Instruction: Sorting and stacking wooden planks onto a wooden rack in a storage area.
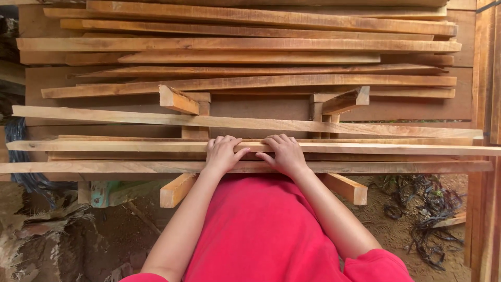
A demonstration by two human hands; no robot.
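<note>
Both my hands rest side by side on a long thin wooden slat (130,146) that runs left to right across the stack. My left hand (223,153) curls its fingers over the slat's far edge, thumb pointing right. My right hand (284,152) grips the same slat just beside it, thumb pointing left. Another long slat (104,167) lies directly below, closest to my red shirt. More slats and planks (250,82) are piled behind, all lying horizontally.
Two wooden support beams (177,189) (345,188) stick out toward me under the stack. Upright boards (482,130) stand at the right edge. Dirt ground with dark tangled debris (428,219) lies lower right; a green-painted block (107,192) sits lower left.
</note>
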